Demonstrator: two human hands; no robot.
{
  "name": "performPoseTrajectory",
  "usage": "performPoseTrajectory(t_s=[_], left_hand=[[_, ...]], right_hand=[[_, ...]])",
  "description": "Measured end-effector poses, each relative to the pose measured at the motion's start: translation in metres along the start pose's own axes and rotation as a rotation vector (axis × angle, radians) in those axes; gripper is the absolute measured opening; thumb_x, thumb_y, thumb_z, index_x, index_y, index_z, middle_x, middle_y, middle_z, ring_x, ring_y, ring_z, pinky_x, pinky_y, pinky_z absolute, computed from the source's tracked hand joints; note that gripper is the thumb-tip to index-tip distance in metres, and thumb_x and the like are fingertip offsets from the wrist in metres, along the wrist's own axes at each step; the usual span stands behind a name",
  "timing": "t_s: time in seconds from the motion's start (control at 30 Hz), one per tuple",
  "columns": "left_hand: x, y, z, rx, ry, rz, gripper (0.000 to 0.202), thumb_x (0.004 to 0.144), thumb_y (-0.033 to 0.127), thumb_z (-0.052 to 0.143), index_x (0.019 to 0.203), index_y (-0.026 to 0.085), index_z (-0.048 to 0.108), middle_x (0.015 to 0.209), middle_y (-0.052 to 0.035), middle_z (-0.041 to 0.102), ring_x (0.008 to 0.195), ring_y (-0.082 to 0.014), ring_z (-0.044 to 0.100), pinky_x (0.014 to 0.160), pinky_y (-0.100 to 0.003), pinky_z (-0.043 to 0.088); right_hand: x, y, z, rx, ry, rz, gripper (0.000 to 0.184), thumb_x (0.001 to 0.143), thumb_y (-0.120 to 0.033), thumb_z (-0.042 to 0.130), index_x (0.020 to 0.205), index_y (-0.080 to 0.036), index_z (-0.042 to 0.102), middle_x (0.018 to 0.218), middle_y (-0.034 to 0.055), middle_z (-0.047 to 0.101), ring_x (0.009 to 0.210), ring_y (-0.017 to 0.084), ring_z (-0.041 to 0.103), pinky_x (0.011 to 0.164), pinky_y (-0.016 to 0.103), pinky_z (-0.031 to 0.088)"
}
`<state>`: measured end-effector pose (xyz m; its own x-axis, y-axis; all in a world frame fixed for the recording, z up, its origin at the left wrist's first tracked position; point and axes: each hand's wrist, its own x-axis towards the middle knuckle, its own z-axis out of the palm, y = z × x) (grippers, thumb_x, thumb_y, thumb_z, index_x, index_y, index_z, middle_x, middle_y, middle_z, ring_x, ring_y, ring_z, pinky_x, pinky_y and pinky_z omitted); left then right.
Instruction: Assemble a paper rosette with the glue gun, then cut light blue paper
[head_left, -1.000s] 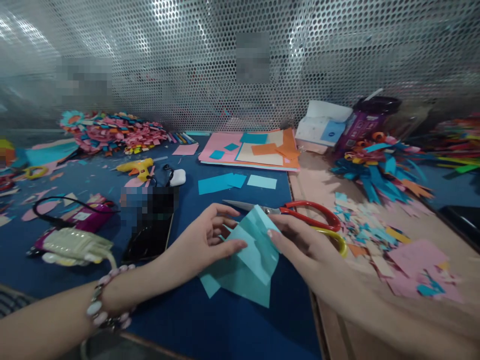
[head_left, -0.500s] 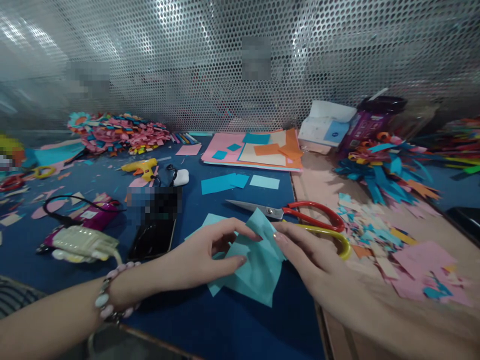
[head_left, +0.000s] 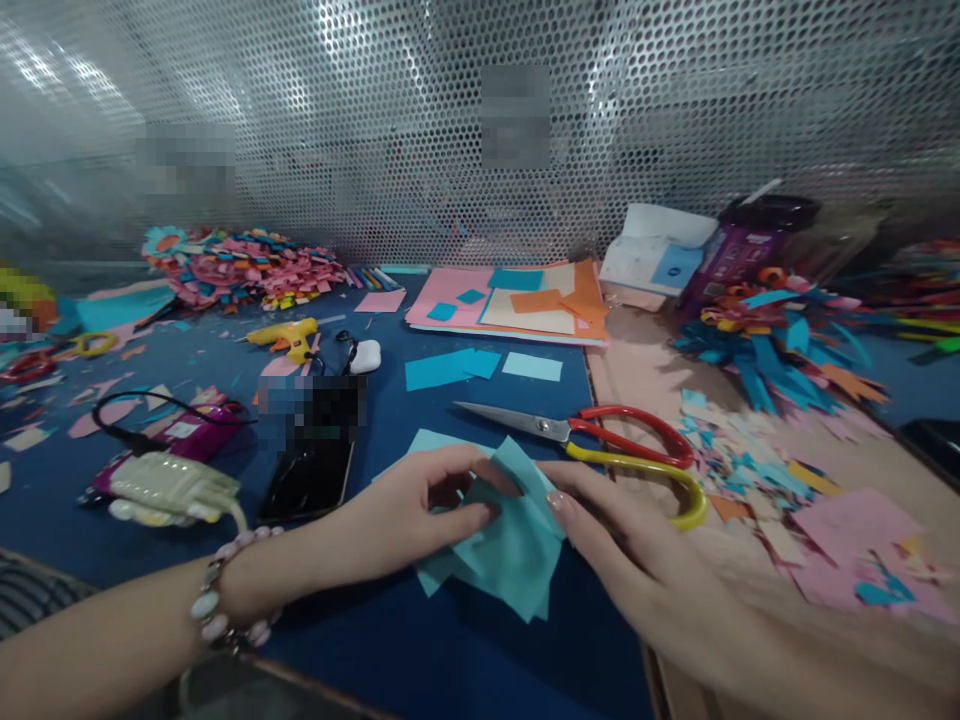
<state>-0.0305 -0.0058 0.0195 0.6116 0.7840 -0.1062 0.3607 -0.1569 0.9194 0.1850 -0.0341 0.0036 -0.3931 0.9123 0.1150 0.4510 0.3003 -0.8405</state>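
Note:
Light teal paper (head_left: 514,555), folded with a corner standing up, lies between my hands just above the blue table. My left hand (head_left: 420,510), a beaded bracelet on its wrist, grips the paper's left side between thumb and fingers. At the right edge, my right hand (head_left: 622,540) pinches the same paper between thumb and forefinger. Another teal sheet (head_left: 431,442) shows partly behind my left hand. Beyond my right hand lie scissors (head_left: 555,428) with one red and one yellow handle, blades pointing left.
A black phone (head_left: 311,465) and a purple device with a cable (head_left: 195,430) lie to the left, near a yellow glue gun (head_left: 289,338). Coloured sheets (head_left: 450,290) are stacked at the back. Paper scraps (head_left: 750,460) and a purple-labelled jar (head_left: 750,250) are on the right.
The raised paper corner has tipped slightly down and left, and the fold's lower edge has shifted. Both hands keep their hold; my right hand has moved down a little.

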Motion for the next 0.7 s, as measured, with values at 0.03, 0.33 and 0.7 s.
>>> performPoseTrajectory(t_s=[0.03, 0.33, 0.7], left_hand=[[0.0, 0.0, 0.0, -0.002, 0.001, -0.001, 0.016, 0.088, 0.02, 0.054, 0.101, 0.019, 0.063, 0.097, -0.0014, 0.063, 0.086, -0.0155, 0.056, 0.076, -0.024, 0.044], [0.0, -0.003, -0.001, -0.006, 0.019, -0.002, 0.017, 0.088, 0.023, 0.053, 0.101, 0.019, 0.064, 0.103, -0.0033, 0.065, 0.093, -0.0184, 0.059, 0.08, -0.027, 0.045], [0.001, -0.001, -0.002, 0.032, 0.079, -0.052, 0.019, 0.086, 0.028, 0.056, 0.1, 0.018, 0.064, 0.086, -0.0014, 0.061, 0.067, -0.0124, 0.05, 0.059, -0.022, 0.039]], right_hand=[[-0.001, 0.0, 0.0, 0.006, -0.011, 0.007, 0.034, 0.097, -0.043, 0.038, 0.127, -0.032, 0.051, 0.12, 0.0007, 0.062, 0.104, 0.016, 0.059, 0.087, 0.028, 0.05], [-0.001, 0.001, -0.001, 0.002, 0.016, 0.031, 0.033, 0.097, -0.045, 0.038, 0.125, -0.034, 0.052, 0.12, 0.0, 0.062, 0.106, 0.016, 0.058, 0.09, 0.029, 0.048], [0.009, -0.001, -0.01, -0.101, 0.138, -0.008, 0.03, 0.098, -0.04, 0.034, 0.113, -0.026, 0.057, 0.112, 0.003, 0.063, 0.104, 0.016, 0.058, 0.087, 0.029, 0.047]])
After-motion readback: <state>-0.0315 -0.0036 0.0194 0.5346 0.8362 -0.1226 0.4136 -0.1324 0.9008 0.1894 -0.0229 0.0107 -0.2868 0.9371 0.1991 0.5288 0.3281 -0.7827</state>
